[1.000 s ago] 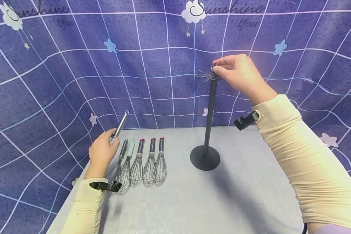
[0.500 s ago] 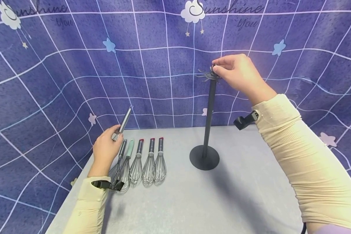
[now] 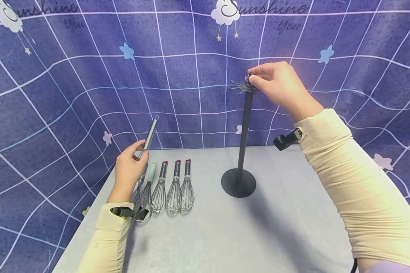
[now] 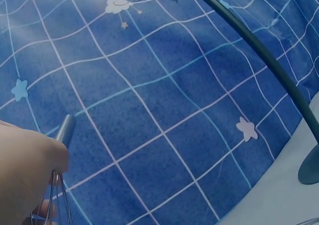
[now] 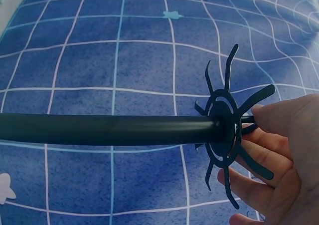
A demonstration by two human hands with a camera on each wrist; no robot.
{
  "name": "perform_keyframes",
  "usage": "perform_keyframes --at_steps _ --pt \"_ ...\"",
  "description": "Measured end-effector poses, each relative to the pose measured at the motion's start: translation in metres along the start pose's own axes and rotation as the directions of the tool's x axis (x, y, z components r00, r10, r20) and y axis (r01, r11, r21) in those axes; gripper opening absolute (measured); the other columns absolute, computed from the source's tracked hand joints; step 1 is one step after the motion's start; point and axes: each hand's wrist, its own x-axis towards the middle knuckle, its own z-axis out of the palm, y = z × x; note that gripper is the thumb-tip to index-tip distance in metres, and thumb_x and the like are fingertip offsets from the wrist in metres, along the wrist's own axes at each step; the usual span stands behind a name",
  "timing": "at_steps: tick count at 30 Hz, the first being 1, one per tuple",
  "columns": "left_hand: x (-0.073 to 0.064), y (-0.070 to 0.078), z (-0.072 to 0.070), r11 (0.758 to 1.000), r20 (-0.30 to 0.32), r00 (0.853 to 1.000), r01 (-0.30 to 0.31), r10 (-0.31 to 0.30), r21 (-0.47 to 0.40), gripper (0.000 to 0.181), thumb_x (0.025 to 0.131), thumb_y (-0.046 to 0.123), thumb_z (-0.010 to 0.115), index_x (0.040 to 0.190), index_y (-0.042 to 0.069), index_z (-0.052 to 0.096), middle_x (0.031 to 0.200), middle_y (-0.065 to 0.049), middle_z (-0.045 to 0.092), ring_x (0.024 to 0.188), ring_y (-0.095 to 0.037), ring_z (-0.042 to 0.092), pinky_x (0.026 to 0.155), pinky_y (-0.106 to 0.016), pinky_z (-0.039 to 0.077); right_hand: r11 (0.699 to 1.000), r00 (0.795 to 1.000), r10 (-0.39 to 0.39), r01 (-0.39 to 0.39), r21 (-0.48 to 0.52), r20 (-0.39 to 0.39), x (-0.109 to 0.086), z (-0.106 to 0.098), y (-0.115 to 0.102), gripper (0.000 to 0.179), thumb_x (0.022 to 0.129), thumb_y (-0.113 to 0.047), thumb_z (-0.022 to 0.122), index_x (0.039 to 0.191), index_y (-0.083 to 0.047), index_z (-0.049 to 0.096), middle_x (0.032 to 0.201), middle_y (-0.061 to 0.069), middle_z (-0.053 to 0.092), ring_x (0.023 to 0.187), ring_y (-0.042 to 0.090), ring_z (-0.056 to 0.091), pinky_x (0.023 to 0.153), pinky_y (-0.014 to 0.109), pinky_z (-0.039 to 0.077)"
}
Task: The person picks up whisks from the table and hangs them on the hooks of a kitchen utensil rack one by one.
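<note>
My left hand [image 3: 130, 167] holds a whisk [image 3: 151, 132] above the row on the table, its metal handle slanting up and away to the right. In the left wrist view the whisk's wires [image 4: 59, 200] show below the hand; much of it is hidden by the palm. With thumb and fingertips my right hand [image 3: 281, 85] pinches the knob on top of a black stand [image 3: 245, 132]. Curved hooks [image 5: 256, 99] ring the stand's head in the right wrist view, and no utensil hangs on those I can see. The stand's round base [image 3: 238, 183] rests on the table.
Several whisks lie side by side left of the stand, among them a green-handled whisk [image 3: 152, 172] and a red-tipped whisk [image 3: 187, 185]. A grey table [image 3: 208, 242] carries everything. Behind it hangs a blue gridded cloth [image 3: 198, 94].
My left hand has risen slightly and moved right with the whisk, away from its earlier place over the left end of the row. My right hand stays on the stand's top.
</note>
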Motion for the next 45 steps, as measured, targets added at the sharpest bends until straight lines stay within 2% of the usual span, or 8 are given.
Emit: perform_keyframes --at_steps 5,12,17,24,33,45 --pt "0.001 0.007 0.002 0.998 -0.003 1.0 -0.009 0.009 -0.055 0.039 0.093 0.018 0.071 0.131 0.017 0.069 0.106 -0.003 0.074 0.064 -0.017 0.06 0.053 -0.028 0.044 1.0 1.0 0.0 0.0 0.001 -0.002 -0.001 0.0 0.0 0.04 0.101 -0.035 0.06 0.134 -0.012 0.067 0.128 0.009 0.069 0.126 0.019 0.061 0.11 0.041 0.043" --pt "0.0 0.016 0.002 0.99 0.031 0.999 0.009 -0.005 -0.138 0.039 0.094 0.017 0.071 0.133 0.018 0.067 0.107 -0.002 0.074 0.06 -0.012 0.056 0.047 -0.021 0.041 1.0 1.0 0.003 -0.003 0.008 0.003 0.0 0.0 0.001 0.041 0.101 -0.035 0.06 0.135 -0.013 0.066 0.129 0.008 0.068 0.126 0.018 0.061 0.109 0.041 0.043" --pt "-0.001 0.022 0.004 0.979 0.044 0.999 0.024 -0.016 -0.201 0.039 0.094 0.015 0.071 0.133 0.019 0.068 0.107 -0.003 0.074 0.063 -0.011 0.054 0.05 -0.019 0.041 1.0 1.0 0.004 -0.004 0.009 0.009 0.0 0.0 0.001 0.041 0.101 -0.035 0.059 0.135 -0.012 0.066 0.129 0.009 0.068 0.126 0.018 0.061 0.109 0.041 0.043" --pt "-0.001 0.029 0.007 0.974 0.055 0.998 0.028 -0.016 -0.224 0.04 0.094 0.018 0.071 0.134 0.02 0.066 0.108 -0.003 0.073 0.069 -0.012 0.055 0.054 -0.021 0.042 1.0 1.0 0.009 -0.01 0.017 0.014 0.0 0.0 0.0 0.041 0.102 -0.034 0.059 0.136 -0.013 0.065 0.131 0.009 0.067 0.127 0.018 0.06 0.11 0.041 0.042" --pt "-0.001 0.043 0.009 0.957 0.068 0.997 -0.005 0.026 -0.292 0.041 0.094 0.015 0.071 0.134 0.022 0.067 0.107 -0.003 0.072 0.07 -0.015 0.056 0.051 -0.02 0.044 1.0 0.999 0.019 -0.02 0.023 0.032 0.001 -0.001 0.001 0.041 0.102 -0.034 0.059 0.137 -0.014 0.065 0.132 0.008 0.067 0.128 0.018 0.059 0.111 0.042 0.041" --pt "0.002 0.065 0.013 0.927 0.057 0.993 -0.08 0.108 -0.367 0.043 0.092 0.007 0.072 0.133 0.017 0.067 0.107 -0.005 0.072 0.067 -0.012 0.059 0.051 -0.019 0.051 0.998 0.999 0.021 -0.023 0.052 0.04 0.0 -0.002 0.002 0.042 0.102 -0.034 0.059 0.139 -0.013 0.063 0.133 0.01 0.066 0.13 0.019 0.057 0.112 0.043 0.04"
